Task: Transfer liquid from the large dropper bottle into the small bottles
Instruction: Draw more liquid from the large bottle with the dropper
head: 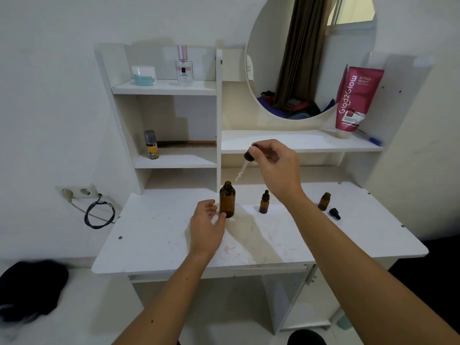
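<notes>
We have the large bottle [227, 200] standing open on the worktop [159, 235], and our right hand [276, 168] holds the dropper [245, 162] above and just to the right of its mouth, the glass tip slanting down toward the neck without touching it. That grip is a pinch: thumb and fingertips closed on the black rubber top, the other fingers curled loosely behind. Our left hand [207, 220] rests beside the large bottle with fingers relaxed and spread, a fingertip touching the base of the glass but not wrapped around it. Of the small bottles, the capped one [264, 202] stands near the middle, apparently not yet opened, while the open one [324, 201] sits farther right with its loose cap [334, 213] lying just beside it. We cannot tell whether the dropper carries liquid or how full either small bottle is. Our judgement is that the work is at an early or middle stage: one small bottle stands ready to be filled, and the capped one remains to be opened and filled.
</notes>
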